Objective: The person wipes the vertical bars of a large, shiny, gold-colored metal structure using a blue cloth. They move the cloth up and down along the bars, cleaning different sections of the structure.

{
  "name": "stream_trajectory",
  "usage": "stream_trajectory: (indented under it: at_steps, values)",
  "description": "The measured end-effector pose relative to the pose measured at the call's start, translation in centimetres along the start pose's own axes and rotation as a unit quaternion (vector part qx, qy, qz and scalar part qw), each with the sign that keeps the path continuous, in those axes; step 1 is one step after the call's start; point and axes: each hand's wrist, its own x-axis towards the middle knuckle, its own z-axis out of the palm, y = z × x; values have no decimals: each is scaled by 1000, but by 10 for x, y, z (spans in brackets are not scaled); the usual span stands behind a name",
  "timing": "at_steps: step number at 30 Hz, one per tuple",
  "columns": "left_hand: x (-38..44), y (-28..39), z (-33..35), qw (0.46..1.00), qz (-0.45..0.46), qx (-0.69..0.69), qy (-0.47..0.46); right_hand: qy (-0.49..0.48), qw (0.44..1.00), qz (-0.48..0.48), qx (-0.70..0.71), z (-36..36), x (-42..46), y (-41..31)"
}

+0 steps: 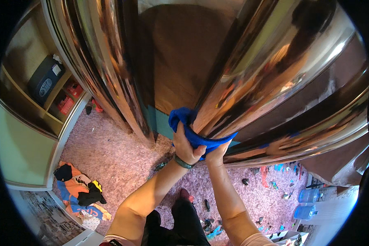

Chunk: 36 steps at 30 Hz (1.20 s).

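Observation:
A blue cloth (pixel 207 142) wraps around the lower part of a thick, polished metal post (pixel 249 80) with a mirror-like surface. My left hand (pixel 184 146), with a dark bangle (pixel 183 162) at the wrist, grips the cloth on the post's left side. On the right side my right hand (pixel 217 152) holds the cloth against the same post. Its fingers are mostly hidden behind the cloth. Another group of shiny metal posts (pixel 107 61) rises to the left. Between the posts is a brown panel (pixel 178 58), with a teal strip (pixel 161 121) below it.
Pink carpet (pixel 110 147) covers the floor. A clothes pile (pixel 81 190) lies at the left, near shelving holding a dark safe (pixel 46 80). Small scattered items and a red shoe (pixel 186 195) on my foot are below. Two water jugs (pixel 306 212) lie at the right.

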Motion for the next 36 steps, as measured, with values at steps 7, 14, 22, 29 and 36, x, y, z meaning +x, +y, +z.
stream_trajectory:
  at_steps: [7,14,22,29,36]
  values:
    - [-30,-33,3,996,-49,-79,14,-22,998,36,48,-33,-27,99]
    - [-90,-106,-8,999,-43,-8,-18,-45,986,-89,-132,-38,-52,141]
    - [-115,-108,-7,996,-74,21,-40,-22,979,135,148,-37,-68,149]
    - [-38,10,8,998,-62,-7,7,3,995,71,70,-27,-30,33]
    - [76,144,-1,1000,1,-13,26,-56,985,-17,163,20,20,-175]
